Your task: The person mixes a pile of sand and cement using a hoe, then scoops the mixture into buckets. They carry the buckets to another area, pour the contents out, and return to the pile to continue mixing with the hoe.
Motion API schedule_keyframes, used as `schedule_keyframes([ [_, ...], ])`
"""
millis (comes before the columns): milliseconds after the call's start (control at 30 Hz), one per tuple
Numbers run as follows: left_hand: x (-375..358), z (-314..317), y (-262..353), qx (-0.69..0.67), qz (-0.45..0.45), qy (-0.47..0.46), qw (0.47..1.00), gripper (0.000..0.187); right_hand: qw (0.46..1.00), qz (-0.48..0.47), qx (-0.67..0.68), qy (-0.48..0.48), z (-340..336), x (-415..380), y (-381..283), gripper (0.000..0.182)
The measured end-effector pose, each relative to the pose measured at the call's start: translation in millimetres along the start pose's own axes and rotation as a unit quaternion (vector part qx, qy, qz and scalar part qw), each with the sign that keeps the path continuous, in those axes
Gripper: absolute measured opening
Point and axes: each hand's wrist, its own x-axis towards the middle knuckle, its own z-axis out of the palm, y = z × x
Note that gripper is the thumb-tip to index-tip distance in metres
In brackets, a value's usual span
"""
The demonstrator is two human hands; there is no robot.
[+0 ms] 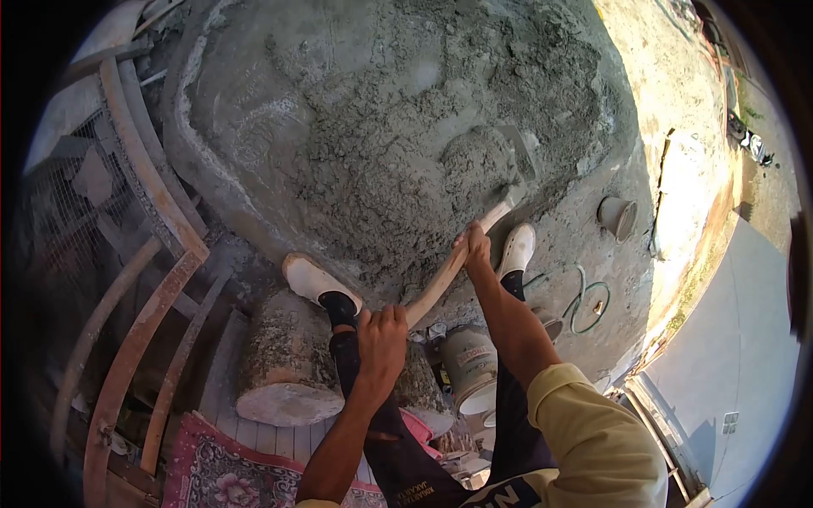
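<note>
My left hand [383, 332] grips the near end of a wooden tool handle [437, 283]. Farther up the same handle, my right hand [472, 245] is closed around it. The handle runs up and right to a metal blade [518, 161] sunk in a wide pile of wet grey cement mix [398, 110]. A lump of mix sits against the blade. My feet in white shoes [312, 280] stand at the pile's near edge, one on each side of the handle.
A white bucket [467, 366] stands by my legs. A small grey pot [618, 217] and a green hose [584, 298] lie to the right. Rusty metal frames [144, 254] stand on the left, a stone block [286, 360] and patterned rug [222, 470] below.
</note>
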Motion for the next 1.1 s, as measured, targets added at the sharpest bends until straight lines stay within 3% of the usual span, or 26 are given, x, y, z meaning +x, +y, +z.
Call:
schedule_keyframes([
  [100, -48, -51, -23, 0.012, -0.025, 0.002, 1.0, 0.03, 0.998, 0.05, 0.011, -0.023, 21, -65, 40, 0.023],
  [167, -89, -76, -35, 0.05, -0.05, -0.001, 0.998, 0.021, 0.997, 0.064, 0.022, -0.046, 22, -118, 59, 0.021],
  [233, -132, -106, -35, 0.038, -0.078, 0.01, 0.996, 0.027, 0.991, 0.099, 0.04, -0.079, 20, -171, 75, 0.018],
  [300, -195, -116, -36, 0.057, -0.138, -0.029, 0.988, 0.031, 0.98, 0.158, 0.027, -0.115, 9, -228, 73, 0.015],
  [367, -253, -114, -37, 0.051, -0.17, 0.003, 0.984, 0.027, 0.971, 0.196, 0.013, -0.134, -8, -272, 68, 0.014],
  [467, -282, -89, -29, 0.012, -0.191, 0.055, 0.98, 0.023, 0.954, 0.227, -0.044, -0.19, -15, -286, 54, 0.012],
  [500, -272, -73, -29, -0.004, -0.191, 0.04, 0.981, 0.02, 0.965, 0.18, -0.052, -0.184, -11, -277, 42, 0.012],
  [600, -172, -30, -24, -0.06, -0.157, 0.134, 0.977, 0.031, 0.985, 0.012, -0.064, -0.162, 31, -210, -9, 0.018],
  [700, -31, -7, -27, -0.091, -0.102, 0.199, 0.97, 0.04, 0.978, -0.137, -0.06, -0.144, 98, -122, -74, 0.023],
  [767, 46, 4, -23, -0.073, -0.077, 0.227, 0.968, 0.039, 0.97, -0.183, -0.054, -0.149, 133, -65, -106, 0.029],
  [833, 89, 2, -16, -0.094, -0.085, 0.186, 0.974, 0.037, 0.965, -0.195, -0.114, -0.134, 153, -12, -122, 0.028],
  [933, 80, 3, -21, -0.085, -0.111, 0.102, 0.985, 0.035, 0.971, -0.159, -0.141, -0.108, 155, 3, -95, 0.026],
  [1100, -44, -21, -37, -0.111, -0.173, 0.028, 0.978, 0.041, 0.974, -0.076, -0.191, -0.093, 114, -73, 10, 0.025],
])
